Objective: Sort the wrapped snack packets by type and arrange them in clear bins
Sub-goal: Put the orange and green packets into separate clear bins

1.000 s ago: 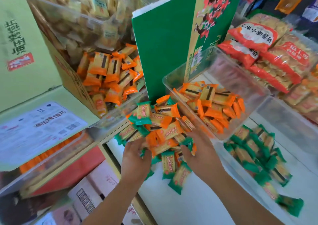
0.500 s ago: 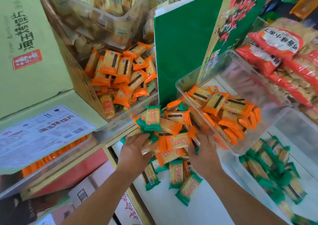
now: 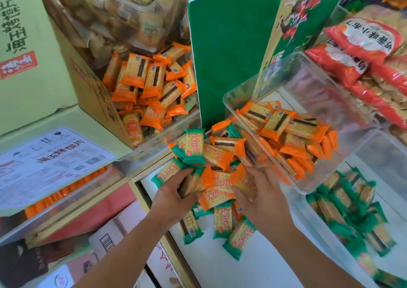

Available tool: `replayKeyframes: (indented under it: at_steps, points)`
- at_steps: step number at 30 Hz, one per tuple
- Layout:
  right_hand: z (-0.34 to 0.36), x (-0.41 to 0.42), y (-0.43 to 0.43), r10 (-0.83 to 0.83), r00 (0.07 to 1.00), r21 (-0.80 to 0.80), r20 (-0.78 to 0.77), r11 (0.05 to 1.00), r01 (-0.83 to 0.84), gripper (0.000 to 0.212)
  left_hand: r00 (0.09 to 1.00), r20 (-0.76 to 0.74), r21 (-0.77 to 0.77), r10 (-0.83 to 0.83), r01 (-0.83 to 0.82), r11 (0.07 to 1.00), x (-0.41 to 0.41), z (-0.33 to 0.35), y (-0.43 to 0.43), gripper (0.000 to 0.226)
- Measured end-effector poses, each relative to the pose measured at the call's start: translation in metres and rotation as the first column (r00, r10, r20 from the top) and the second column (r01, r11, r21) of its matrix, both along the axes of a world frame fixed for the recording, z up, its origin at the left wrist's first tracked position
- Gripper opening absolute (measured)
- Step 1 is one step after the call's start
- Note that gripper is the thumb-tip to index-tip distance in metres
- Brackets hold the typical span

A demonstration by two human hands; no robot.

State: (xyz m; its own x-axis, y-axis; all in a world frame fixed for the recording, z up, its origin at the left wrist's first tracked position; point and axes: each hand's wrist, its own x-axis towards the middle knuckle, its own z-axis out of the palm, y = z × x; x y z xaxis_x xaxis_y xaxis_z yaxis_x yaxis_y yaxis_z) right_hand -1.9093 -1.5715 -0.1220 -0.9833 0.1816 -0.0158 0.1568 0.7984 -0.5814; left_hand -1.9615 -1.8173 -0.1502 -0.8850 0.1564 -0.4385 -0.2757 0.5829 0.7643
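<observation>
Upper centre-left: shelf bin (image 3: 152, 149) stocked with shelved orange packets (image 3: 152, 83). Centre: I see the left hand (image 3: 174, 197) curled round the left edge of the mixed heap (image 3: 220, 169) of orange and green packets. The right hand (image 3: 262, 197) clutches the heap's right edge, fingertips buried in it. Right of centre: tilted clear bin (image 3: 330, 94) holding sorted orange packets (image 3: 286, 129), its low corner against the heap. Lower right: second bin (image 3: 308, 219) of green packets (image 3: 343, 210).

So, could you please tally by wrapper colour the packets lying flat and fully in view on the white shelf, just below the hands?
Green packets: 3
Orange packets: 0; those here are bunched in the pile gripped by the left hand and right hand, or partly covered.
Total: 3
</observation>
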Motion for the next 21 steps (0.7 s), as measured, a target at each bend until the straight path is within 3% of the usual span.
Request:
replayKeyframes:
  at_steps: [4,8,11,14,17,21]
  points:
    - [-0.004,-0.020,-0.014,0.195,0.973,0.059,0.119,0.977,-0.203,0.061,0.999,0.043,0.063,0.008,-0.010,0.998,0.007,-0.001,0.003,0.057]
    - [0.000,-0.031,-0.012,0.247,0.912,0.056,0.329,0.958,-0.280,0.074,1.000,0.005,0.001,-0.005,0.005,1.000,0.011,0.007,0.007,0.062]
    - [0.008,-0.029,-0.009,0.245,0.900,0.162,0.360,0.934,-0.319,0.073,0.999,-0.036,-0.015,0.000,-0.001,1.000,0.015,0.015,0.016,0.064]
    - [0.021,-0.015,-0.006,0.155,0.921,0.114,0.358,0.971,-0.208,0.071,0.998,0.002,0.064,0.067,-0.067,0.996,0.024,0.024,0.021,0.064]
    - [0.046,0.002,0.009,0.036,0.956,-0.057,0.291,0.998,-0.021,0.064,0.989,0.034,0.162,0.143,-0.147,0.976,0.029,0.051,0.033,0.067]
    - [0.093,0.002,0.046,-0.211,0.953,-0.287,0.216,0.920,0.268,0.051,0.992,-0.037,0.269,0.123,-0.109,0.957,0.006,0.104,0.082,0.064]
